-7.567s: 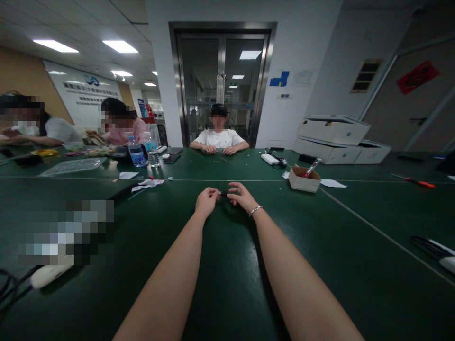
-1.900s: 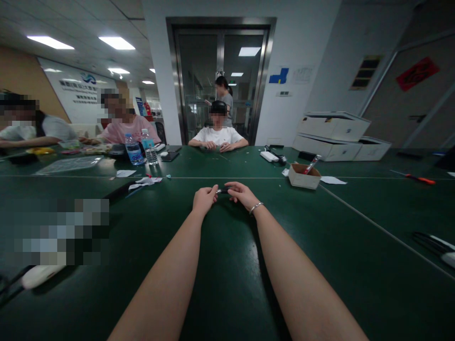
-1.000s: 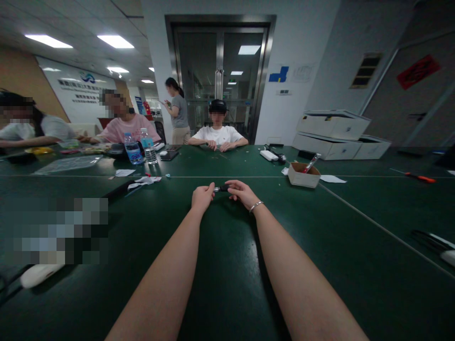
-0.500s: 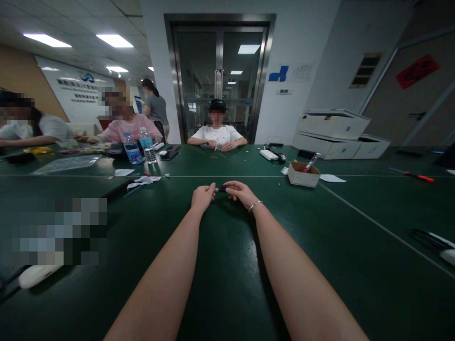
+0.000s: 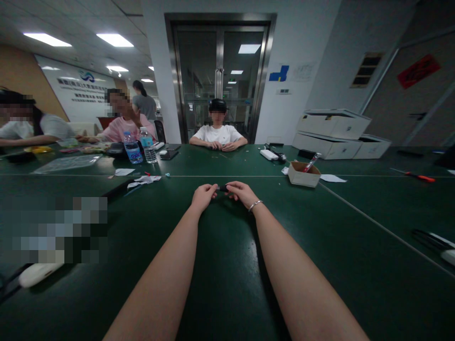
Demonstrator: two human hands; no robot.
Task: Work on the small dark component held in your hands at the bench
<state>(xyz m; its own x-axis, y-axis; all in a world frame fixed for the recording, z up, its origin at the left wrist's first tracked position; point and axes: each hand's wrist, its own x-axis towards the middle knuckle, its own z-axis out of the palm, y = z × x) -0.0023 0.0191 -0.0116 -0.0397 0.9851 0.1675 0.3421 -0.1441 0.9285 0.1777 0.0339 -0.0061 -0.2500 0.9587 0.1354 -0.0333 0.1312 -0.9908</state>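
Observation:
Both my arms stretch forward over the dark green table (image 5: pixel 227 265). My left hand (image 5: pixel 202 196) and my right hand (image 5: pixel 241 193) meet at the table's middle, fingers curled and pinched on a small black part (image 5: pixel 223 188) held between them. Only a short dark piece of it shows between the fingertips. A thin bracelet (image 5: pixel 255 205) circles my right wrist. The hands rest on or just above the tabletop.
A small cardboard box (image 5: pixel 303 174) with a red-handled tool stands to the right, white cartons (image 5: pixel 334 127) behind it. Two water bottles (image 5: pixel 139 147) and paper scraps (image 5: pixel 144 180) lie to the left. A person (image 5: pixel 218 133) sits opposite; others sit far left. A white device (image 5: pixel 37 273) lies near left.
My hands stay together on the small black part with only slight finger shifts. A person standing by the door has walked left behind the seated people.

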